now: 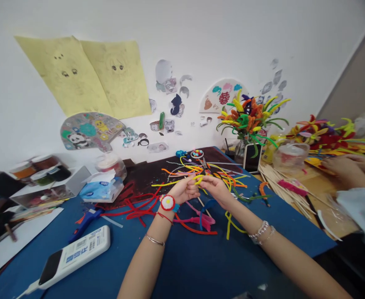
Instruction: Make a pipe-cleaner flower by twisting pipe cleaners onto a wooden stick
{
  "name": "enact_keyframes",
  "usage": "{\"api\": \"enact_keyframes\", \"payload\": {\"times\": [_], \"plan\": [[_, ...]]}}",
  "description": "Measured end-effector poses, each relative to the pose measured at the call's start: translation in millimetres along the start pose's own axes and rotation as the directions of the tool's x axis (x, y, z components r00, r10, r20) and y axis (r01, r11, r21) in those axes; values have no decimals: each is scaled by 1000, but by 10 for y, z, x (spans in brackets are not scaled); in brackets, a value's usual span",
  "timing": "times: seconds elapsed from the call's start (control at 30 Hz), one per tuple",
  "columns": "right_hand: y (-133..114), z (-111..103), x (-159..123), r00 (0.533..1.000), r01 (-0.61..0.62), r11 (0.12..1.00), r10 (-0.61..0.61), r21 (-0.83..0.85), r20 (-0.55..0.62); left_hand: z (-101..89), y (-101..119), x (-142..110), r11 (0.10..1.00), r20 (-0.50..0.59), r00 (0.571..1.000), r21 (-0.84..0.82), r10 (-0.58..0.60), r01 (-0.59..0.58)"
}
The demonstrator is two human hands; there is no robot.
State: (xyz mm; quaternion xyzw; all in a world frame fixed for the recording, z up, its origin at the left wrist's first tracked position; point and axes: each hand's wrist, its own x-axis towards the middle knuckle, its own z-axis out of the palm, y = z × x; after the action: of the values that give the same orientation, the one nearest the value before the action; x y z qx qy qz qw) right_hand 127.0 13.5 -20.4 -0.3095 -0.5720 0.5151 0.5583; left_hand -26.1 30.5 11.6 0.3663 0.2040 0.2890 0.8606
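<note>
A fuzzy yellow pipe cleaner (198, 179) is bent between my two hands, and one long end of it seems to stretch out to the left. My left hand (186, 191) has its fingers curled round it. With thumb and fingers pinched, my right hand (215, 189) grips the same pipe cleaner close by. Beneath and behind them lie loose red pipe cleaners (139, 209), along with yellow, orange and green ones. Pink pieces (204, 220) rest on the blue mat (195, 257) under my wrists. Pliers (205, 166) lie among the stems just beyond my hands.
At left are a blue glue gun (84, 224), a white power bank (76, 255) and a tissue pack (101, 187). A vase of pipe-cleaner flowers (247, 116) and a phone (252, 158) stand at back right. Another person's hands (344, 168) work at far right near wooden sticks (282, 187).
</note>
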Motion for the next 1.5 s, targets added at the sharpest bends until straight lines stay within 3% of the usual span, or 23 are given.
{"api": "enact_keyframes", "payload": {"times": [0.17,0.3,0.47,0.57,0.9,1.13,1.5], "plan": [[-18,-3,-1,997,26,1000,-27,-16,-76,9,-56,42,999,-9,1000,33,-2,3],[-34,4,-10,975,55,988,-84,-144,-206,6,-98,79,999,-2,999,31,32,-32],[-54,10,-55,889,251,861,-385,-442,-245,-42,-172,145,999,14,999,-7,43,-43],[-79,16,-56,866,306,818,-451,-487,-215,-44,-186,150,996,38,999,-80,34,-30],[-28,32,-46,911,292,879,-376,-377,-171,39,-102,46,985,73,996,-161,-58,69],[59,-1,-20,922,259,907,-335,-333,-195,38,-110,54,991,33,999,-132,10,-5],[49,24,-37,936,194,895,-292,-402,-198,-56,-167,142,993,-72,995,-89,74,-80]]}}
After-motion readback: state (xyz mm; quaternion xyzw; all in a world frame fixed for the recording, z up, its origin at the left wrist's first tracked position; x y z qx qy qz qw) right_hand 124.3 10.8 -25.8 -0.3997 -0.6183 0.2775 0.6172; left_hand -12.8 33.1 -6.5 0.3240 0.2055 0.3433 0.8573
